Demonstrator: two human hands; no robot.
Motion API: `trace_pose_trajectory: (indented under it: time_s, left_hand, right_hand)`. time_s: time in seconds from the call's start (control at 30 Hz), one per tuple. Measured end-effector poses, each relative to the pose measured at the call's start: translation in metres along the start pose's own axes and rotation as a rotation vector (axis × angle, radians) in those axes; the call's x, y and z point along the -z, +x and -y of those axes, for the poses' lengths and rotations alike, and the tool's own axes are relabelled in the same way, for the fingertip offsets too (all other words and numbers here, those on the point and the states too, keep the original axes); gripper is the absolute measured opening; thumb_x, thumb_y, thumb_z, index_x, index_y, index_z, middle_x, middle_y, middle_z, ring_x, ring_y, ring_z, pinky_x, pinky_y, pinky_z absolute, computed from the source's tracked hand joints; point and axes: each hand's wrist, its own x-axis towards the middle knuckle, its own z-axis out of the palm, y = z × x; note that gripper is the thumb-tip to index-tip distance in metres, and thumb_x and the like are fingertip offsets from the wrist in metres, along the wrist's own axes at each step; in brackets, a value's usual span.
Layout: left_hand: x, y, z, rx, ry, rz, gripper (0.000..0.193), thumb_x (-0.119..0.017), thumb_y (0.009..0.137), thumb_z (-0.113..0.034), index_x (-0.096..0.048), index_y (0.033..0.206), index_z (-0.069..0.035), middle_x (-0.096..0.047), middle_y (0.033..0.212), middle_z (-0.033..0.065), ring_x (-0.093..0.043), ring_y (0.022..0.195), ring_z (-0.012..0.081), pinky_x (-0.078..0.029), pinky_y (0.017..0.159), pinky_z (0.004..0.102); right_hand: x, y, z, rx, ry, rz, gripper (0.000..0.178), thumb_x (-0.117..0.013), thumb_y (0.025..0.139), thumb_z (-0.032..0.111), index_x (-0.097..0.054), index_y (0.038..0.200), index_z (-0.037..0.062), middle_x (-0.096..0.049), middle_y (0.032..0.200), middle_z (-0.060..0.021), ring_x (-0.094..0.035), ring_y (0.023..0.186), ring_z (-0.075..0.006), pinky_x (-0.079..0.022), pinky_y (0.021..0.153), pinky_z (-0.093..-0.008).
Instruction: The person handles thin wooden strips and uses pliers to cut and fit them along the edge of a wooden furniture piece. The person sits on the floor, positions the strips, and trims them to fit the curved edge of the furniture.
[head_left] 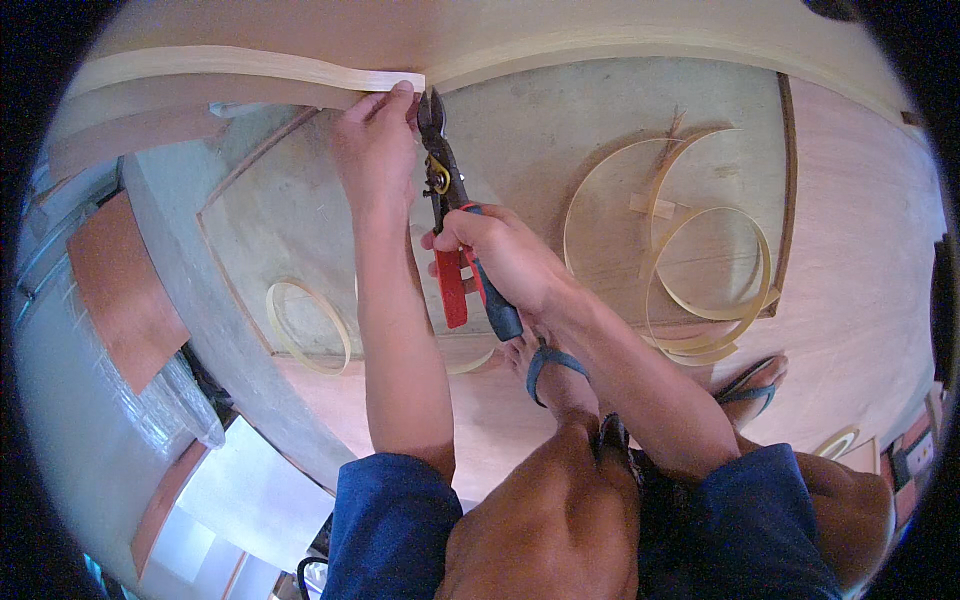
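My left hand (pixel 378 140) pinches the end of a pale wood-coloured edging strip (pixel 260 65), thumb on its face, against the edge of a panel at the top. A pair of tin snips (pixel 447 175) with one red and one blue-and-black handle is gripped in my right hand (pixel 505 255). Its dark jaws point away from me, close to the strip's end and beside my left fingertips. Whether the blades touch the strip I cannot make out. The handles stand apart, with right fingers wrapped around them.
Curled pale strips (pixel 757 250) lie to the right on a framed greenish board (pixel 520 130), and another loop (pixel 275 310) lies at the left. My sandalled feet (pixel 560 375) stand at the board's near edge. A brown sheet (pixel 125 290) and a white panel (pixel 255 490) are at the left.
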Motion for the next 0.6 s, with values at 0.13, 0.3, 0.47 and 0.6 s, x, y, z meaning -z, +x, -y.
trace_pose_trajectory:
  time_s: [0.13, 0.3, 0.47, 0.6]
  left_hand:
    - [0.0, 0.002, -0.002, 0.012, 0.048, 0.02, 0.027, -0.071, 0.099, -0.013, -0.074, 0.112, 0.011, -0.076, 0.098, 0.0129, -0.071, 0.085, 0.0183, -0.056, 0.08, 0.032]
    - [0.002, 0.003, -0.005, 0.022, 0.038, 0.068, 0.026, -0.072, 0.099, -0.014, -0.074, 0.111, 0.009, -0.076, 0.1, 0.0118, -0.07, 0.088, 0.0182, -0.056, 0.083, 0.0323]
    - [0.006, 0.002, -0.006, 0.066, 0.023, 0.083, 0.024, -0.074, 0.098, -0.014, -0.074, 0.112, 0.006, -0.075, 0.105, 0.0085, -0.068, 0.093, 0.0173, -0.054, 0.086, 0.0302]
    - [0.005, 0.003, -0.004, 0.053, -0.031, 0.04, 0.02, -0.074, 0.096, -0.008, -0.076, 0.108, 0.009, -0.074, 0.095, 0.0101, -0.068, 0.084, 0.0165, -0.055, 0.08, 0.0301]
  right_hand:
    - [0.002, 0.0, 0.0, 0.008, -0.021, -0.004, 0.034, -0.057, 0.09, 0.022, -0.062, 0.112, -0.0039, -0.067, 0.109, -0.0124, -0.066, 0.094, -0.0208, -0.05, 0.088, -0.0372]
    - [0.007, 0.004, 0.004, 0.019, -0.059, 0.022, 0.036, -0.058, 0.091, 0.022, -0.062, 0.113, -0.0052, -0.067, 0.11, -0.0131, -0.066, 0.093, -0.0203, -0.05, 0.088, -0.0354]
    - [0.005, 0.009, 0.004, 0.043, -0.01, -0.004, 0.035, -0.058, 0.092, 0.022, -0.063, 0.114, -0.0056, -0.068, 0.11, -0.0133, -0.068, 0.095, -0.0213, -0.051, 0.088, -0.0357]
    - [0.003, 0.013, 0.002, 0.044, 0.02, 0.001, 0.034, -0.059, 0.092, 0.019, -0.063, 0.114, -0.0062, -0.069, 0.108, -0.0132, -0.07, 0.092, -0.0224, -0.054, 0.086, -0.0374]
